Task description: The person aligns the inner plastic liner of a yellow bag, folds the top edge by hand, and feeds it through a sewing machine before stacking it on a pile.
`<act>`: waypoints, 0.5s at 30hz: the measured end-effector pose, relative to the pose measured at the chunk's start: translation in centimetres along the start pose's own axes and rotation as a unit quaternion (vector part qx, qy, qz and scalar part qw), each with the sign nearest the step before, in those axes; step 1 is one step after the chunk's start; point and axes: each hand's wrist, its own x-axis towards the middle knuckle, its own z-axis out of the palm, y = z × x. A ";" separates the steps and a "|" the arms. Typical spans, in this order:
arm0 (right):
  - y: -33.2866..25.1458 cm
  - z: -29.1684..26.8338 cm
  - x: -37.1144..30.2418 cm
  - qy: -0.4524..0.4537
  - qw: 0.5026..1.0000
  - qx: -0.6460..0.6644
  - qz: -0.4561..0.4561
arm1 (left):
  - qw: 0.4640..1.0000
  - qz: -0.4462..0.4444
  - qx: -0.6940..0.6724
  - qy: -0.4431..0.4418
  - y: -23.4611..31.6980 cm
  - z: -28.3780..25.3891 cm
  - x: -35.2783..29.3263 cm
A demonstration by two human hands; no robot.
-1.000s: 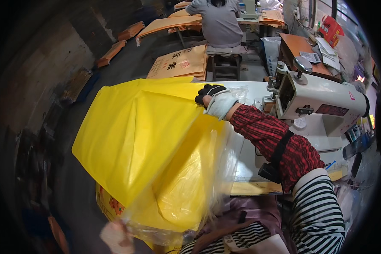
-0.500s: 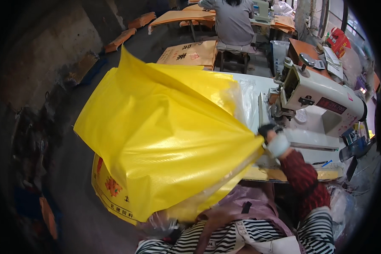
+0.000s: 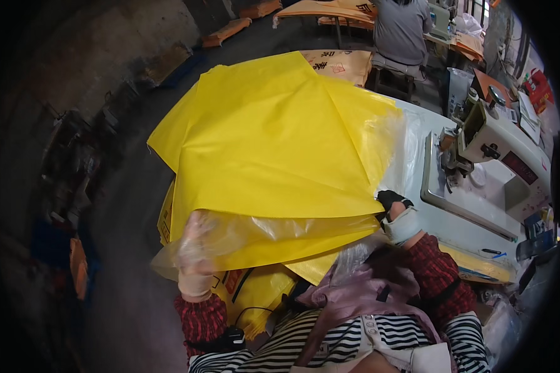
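A large yellow woven plastic bag [image 3: 267,137] lies spread over a pile of similar bags, its near edge lifted into a long opening. From that opening a clear plastic liner [image 3: 274,229] sticks out. My right hand [image 3: 397,211], in a black covering with a pale wrist band, is closed on the bag's right near corner. My left hand [image 3: 196,239] is at the left end of the opening, seen blurred through the clear film, with its fingertips hidden by film and bag edge. Below hang more yellow bags [image 3: 261,286] with printed faces.
A white sewing machine [image 3: 504,143] stands on the pale table [image 3: 429,217] to my right, with a pen [image 3: 493,252] near its front edge. Farther back, a person [image 3: 401,31] in grey sits on a stool, facing away. Stacked orange-tan bags [image 3: 342,65] lie near them.
The yellow bag has settled from a raised, twisted fold to lying flatter. My left hand has come up to the liner at its near edge. The view has shifted left.
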 end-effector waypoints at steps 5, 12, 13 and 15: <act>0.1 -1.6 -1.9 -0.026 0.998 0.007 0.049 | 0.577 -0.252 -0.733 0.257 1.7 0.6 1.2; 1.7 -3.2 -5.0 -0.015 0.999 -0.023 0.030 | 0.498 -0.348 -0.696 0.383 -8.1 2.4 0.5; 1.5 -3.0 -5.4 -0.017 0.999 -0.013 0.024 | 0.600 -0.268 -0.682 0.321 -9.6 0.4 -0.9; 2.8 -2.2 -6.7 0.022 0.998 -0.030 0.041 | 0.659 -0.232 -0.640 0.322 -5.3 0.4 1.1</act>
